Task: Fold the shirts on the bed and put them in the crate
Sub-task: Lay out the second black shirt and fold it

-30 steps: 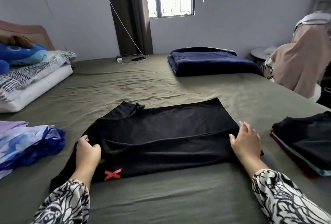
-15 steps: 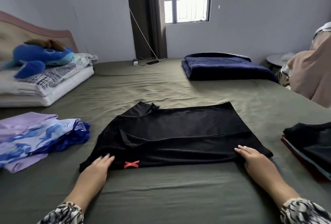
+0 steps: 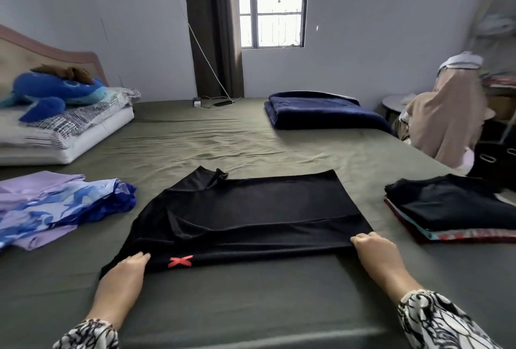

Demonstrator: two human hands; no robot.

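From the head camera, a black shirt (image 3: 251, 214) lies partly folded across the middle of the olive bed (image 3: 251, 301). The left hand (image 3: 125, 267) pinches its near left corner beside a red cross mark (image 3: 180, 261); the right hand (image 3: 372, 245) grips its near right corner, fingers curled. Folded dark clothes (image 3: 452, 206) sit to the right, purple and blue ones (image 3: 55, 203) to the left
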